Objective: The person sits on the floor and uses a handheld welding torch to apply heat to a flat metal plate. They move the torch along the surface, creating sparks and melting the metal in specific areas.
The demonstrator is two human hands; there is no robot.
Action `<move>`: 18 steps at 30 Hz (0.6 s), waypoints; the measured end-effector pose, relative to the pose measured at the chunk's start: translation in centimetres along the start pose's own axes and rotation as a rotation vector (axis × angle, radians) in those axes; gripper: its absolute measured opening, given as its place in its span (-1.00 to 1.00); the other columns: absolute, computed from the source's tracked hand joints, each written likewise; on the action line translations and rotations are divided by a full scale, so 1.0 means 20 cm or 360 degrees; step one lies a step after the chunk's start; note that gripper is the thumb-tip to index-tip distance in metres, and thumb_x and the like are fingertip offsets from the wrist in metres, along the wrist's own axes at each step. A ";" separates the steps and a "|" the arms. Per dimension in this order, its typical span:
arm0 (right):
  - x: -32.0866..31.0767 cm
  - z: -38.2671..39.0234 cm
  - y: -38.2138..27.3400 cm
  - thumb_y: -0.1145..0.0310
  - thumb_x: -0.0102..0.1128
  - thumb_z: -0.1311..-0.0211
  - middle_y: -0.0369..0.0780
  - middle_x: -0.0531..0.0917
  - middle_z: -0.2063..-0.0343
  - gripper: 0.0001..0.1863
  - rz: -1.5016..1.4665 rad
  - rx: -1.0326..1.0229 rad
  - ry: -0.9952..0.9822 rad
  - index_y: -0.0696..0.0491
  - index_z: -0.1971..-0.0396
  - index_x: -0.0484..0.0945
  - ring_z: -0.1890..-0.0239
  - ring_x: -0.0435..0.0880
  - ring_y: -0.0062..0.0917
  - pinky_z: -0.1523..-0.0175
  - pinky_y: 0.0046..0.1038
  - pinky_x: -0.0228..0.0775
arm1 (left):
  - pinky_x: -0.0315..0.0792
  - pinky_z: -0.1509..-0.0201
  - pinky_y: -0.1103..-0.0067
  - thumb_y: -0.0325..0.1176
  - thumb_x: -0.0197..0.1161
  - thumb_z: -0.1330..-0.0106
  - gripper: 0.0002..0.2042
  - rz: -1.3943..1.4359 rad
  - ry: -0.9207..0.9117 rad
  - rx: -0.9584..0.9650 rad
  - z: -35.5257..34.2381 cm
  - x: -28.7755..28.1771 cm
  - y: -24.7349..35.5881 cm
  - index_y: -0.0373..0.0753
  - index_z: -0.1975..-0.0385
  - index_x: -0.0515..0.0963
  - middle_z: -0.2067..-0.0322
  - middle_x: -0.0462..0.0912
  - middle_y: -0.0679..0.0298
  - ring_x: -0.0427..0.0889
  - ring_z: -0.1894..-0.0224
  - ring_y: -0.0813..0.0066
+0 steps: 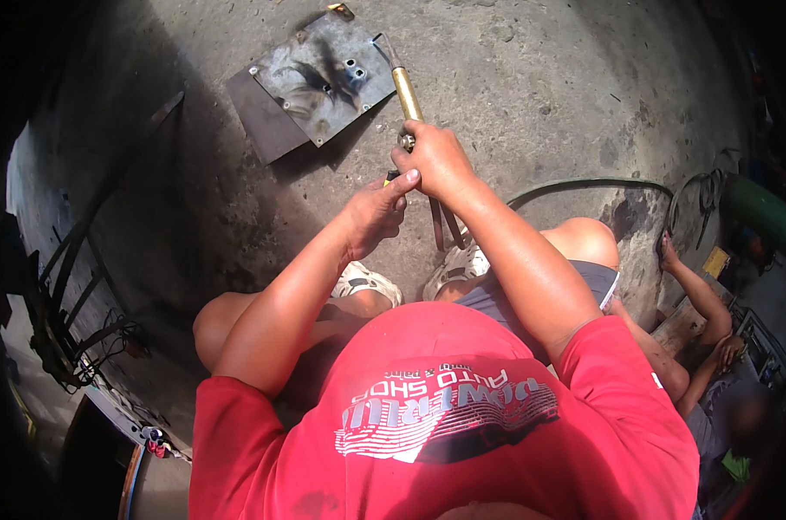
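Observation:
My right hand (441,159) is wrapped round a brass gas torch (408,94), just behind its valve. The torch's thin nozzle points away from me and ends close to the right edge of a scorched metal plate (324,56) with several holes. Two hoses (442,224) hang from below that hand. Close against it, my left hand (377,211) is closed, thumb stretched toward the right hand. A small yellow-and-black thing (390,177) shows at the left fingers; its kind is hidden. The scorched plate lies tilted over a darker flat sheet (267,130) on the concrete.
A dark hose (584,182) curves over the floor (532,87) to the right, toward a green cylinder (754,208). Another person (709,312) sits at the far right. Dark bars and cables (64,303) stand at the left. My shoes (364,282) flank the hoses.

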State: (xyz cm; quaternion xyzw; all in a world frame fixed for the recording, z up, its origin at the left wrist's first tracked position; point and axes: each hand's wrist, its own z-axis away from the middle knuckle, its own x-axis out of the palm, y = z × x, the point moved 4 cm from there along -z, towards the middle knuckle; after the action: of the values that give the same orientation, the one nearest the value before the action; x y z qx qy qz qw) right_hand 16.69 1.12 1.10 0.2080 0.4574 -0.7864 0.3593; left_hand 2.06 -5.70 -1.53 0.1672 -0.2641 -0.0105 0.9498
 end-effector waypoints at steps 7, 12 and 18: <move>-0.01 0.00 -0.01 0.17 0.40 -0.18 0.14 0.76 0.13 -0.39 -0.0010 0.0038 -0.0039 0.18 -0.20 0.62 0.01 0.77 0.03 -0.12 -0.10 0.63 | 0.02 0.60 0.66 0.26 0.52 -0.22 -0.46 0.0024 0.0008 0.0002 0.00 0.01 0.00 -0.01 0.35 0.37 0.60 0.27 0.59 0.16 0.65 0.76; -0.01 0.01 0.00 0.18 0.41 -0.18 0.14 0.76 0.12 -0.39 0.0007 0.0014 -0.0023 0.18 -0.21 0.61 0.01 0.77 0.02 -0.13 -0.11 0.63 | 0.02 0.55 0.65 0.29 0.47 -0.27 -0.48 -0.0014 0.0022 0.0007 0.01 0.01 0.00 0.00 0.43 0.40 0.60 0.26 0.59 0.18 0.61 0.72; -0.01 0.01 -0.01 0.17 0.40 -0.19 0.14 0.76 0.12 -0.39 -0.0008 0.0031 -0.0032 0.17 -0.21 0.61 0.02 0.78 0.02 -0.12 -0.12 0.64 | 0.02 0.55 0.66 0.30 0.46 -0.27 -0.47 -0.0034 0.0029 -0.0010 0.01 0.00 0.00 0.00 0.43 0.41 0.60 0.26 0.59 0.18 0.62 0.72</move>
State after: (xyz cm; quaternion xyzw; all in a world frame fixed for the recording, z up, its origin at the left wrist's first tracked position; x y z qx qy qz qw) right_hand 16.70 1.06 1.50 0.2025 0.4467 -0.7937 0.3597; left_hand 2.00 -5.77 -1.43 0.1672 -0.2535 -0.0199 0.9525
